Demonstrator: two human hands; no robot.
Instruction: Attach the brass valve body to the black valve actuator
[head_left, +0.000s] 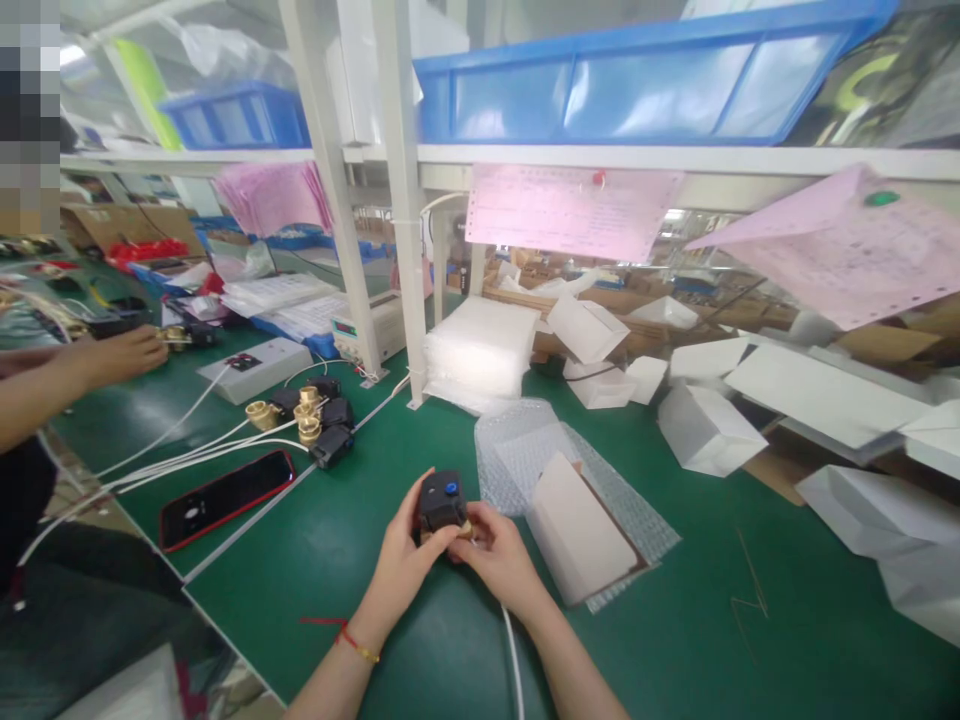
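Both of my hands hold one black valve actuator (441, 498) with a blue knob on top and a brass fitting underneath, just above the green table (337, 560). My left hand (401, 560) wraps its left side, thumb on the front. My right hand (501, 555) grips the right side by the brass part. A white cable (514, 660) runs from the actuator toward me. Right beside my right hand lies an open white box (577, 530) on a bubble wrap sheet (525, 450).
Several more black-and-brass valves (311, 415) with white cables sit at the left, near a red-cased phone (225, 497). A co-worker's hand (127, 352) works at the far left. Folded white boxes (705, 425) and a foam stack (480, 350) lie behind.
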